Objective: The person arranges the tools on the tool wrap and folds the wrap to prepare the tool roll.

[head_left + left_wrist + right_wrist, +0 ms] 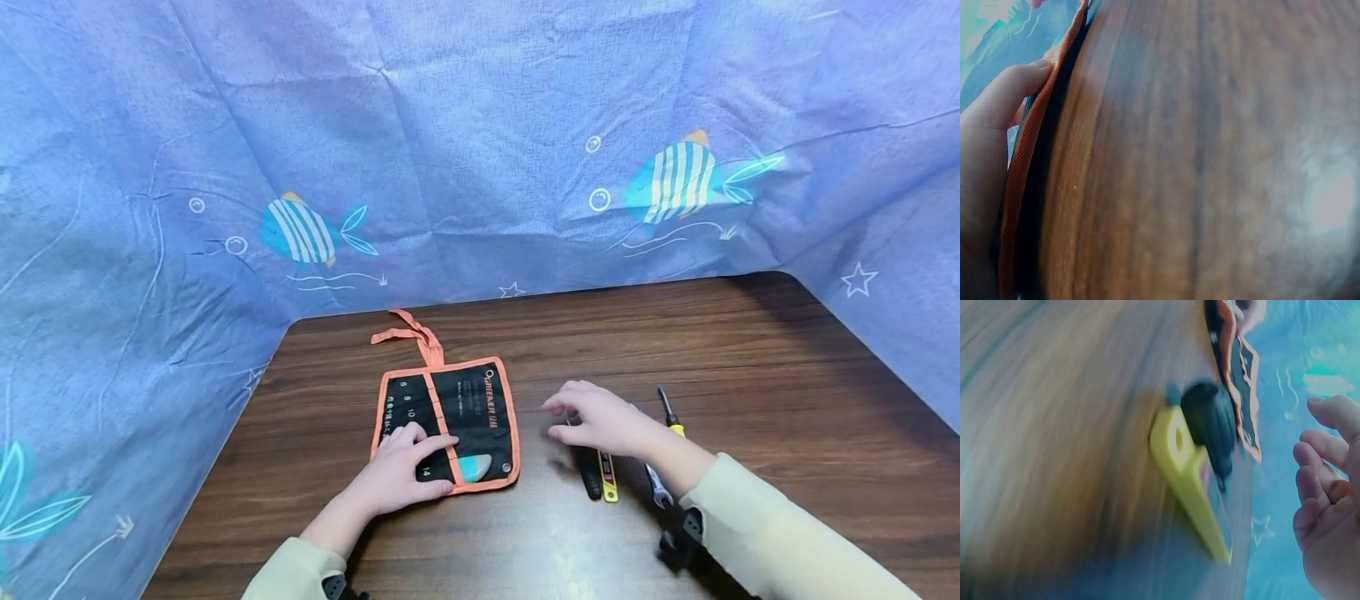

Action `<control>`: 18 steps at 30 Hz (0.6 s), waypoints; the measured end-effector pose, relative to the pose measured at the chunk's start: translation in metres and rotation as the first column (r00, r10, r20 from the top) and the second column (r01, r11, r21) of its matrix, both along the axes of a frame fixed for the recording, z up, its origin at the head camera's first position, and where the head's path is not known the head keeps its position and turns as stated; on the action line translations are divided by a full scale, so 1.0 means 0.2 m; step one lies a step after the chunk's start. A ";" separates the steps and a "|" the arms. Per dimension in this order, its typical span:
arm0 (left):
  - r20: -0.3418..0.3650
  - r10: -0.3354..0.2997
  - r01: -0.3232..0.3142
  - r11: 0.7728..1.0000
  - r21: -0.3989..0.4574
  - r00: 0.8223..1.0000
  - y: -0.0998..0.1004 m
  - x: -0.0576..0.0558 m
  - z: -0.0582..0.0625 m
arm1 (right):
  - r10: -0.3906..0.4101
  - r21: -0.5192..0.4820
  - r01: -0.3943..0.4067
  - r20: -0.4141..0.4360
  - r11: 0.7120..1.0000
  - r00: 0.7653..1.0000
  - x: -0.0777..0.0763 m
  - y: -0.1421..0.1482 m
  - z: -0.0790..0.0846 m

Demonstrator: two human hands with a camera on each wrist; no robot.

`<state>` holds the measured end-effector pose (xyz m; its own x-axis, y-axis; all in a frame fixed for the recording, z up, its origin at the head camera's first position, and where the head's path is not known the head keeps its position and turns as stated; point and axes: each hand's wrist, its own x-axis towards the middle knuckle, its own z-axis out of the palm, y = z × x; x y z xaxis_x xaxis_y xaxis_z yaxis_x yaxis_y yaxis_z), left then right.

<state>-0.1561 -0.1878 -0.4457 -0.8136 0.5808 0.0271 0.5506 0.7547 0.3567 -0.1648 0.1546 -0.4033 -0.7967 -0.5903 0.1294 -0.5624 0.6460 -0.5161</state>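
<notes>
Right now the person's left hand is lying flat on the black, orange-edged tool pouch, fingers straight and spread over its near left pockets, pressing the cloth down on the wooden table. In the left wrist view the thumb is touching the pouch's orange binding at the edge.

Meanwhile the right hand is hovering just right of the pouch, above a small cluster of tools, its fingers loosely bent and holding nothing; the right wrist view is showing them apart, clear of the tools below.

Under and beside that hand are lying a black-handled tool, a yellow flat tool, a small wrench and a screwdriver. They are lying close together, some seemingly touching, so I am judging that a careless grab could catch two at once or nudge one sideways.

That wrench is sitting partly hidden under the wrist and sleeve, so the sleeve may be dragging it along.

Also, the pouch is only being pinned at its near left corner. Its far side and tie ribbon are lying free, so pushing a tool in from the right could make the cloth slide or bunch.
</notes>
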 end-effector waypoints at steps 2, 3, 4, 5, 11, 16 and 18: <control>-0.002 0.000 0.000 1.000 0.001 1.000 0.00 0.00 0.00 | -0.028 0.000 0.028 -0.012 1.000 1.000 0.01 0.05 0.00; -0.002 0.001 -0.001 1.000 0.000 1.000 0.00 0.00 0.00 | -0.039 -0.004 0.039 -0.022 0.999 0.999 0.02 0.08 0.01; -0.002 0.001 -0.001 1.000 -0.001 1.000 0.00 0.00 0.00 | -0.050 -0.010 0.049 -0.026 0.999 0.998 0.02 0.10 0.01; -0.001 0.002 -0.002 1.000 -0.002 1.000 0.01 0.00 0.00 | -0.059 -0.013 0.059 -0.032 0.998 0.998 0.03 0.12 0.01; 0.006 0.013 -0.013 1.000 -0.007 1.000 0.01 0.00 0.00 | -0.121 -0.049 0.118 -0.059 0.992 0.991 0.07 0.24 0.00; 0.015 0.027 -0.028 1.000 0.004 1.000 0.01 0.00 0.00 | -0.170 -0.083 0.164 -0.071 0.983 0.983 0.10 0.32 -0.01; 0.026 0.029 -0.029 1.000 0.004 0.999 0.01 0.00 0.00 | -0.197 -0.086 0.192 -0.050 0.978 0.979 0.11 0.35 -0.02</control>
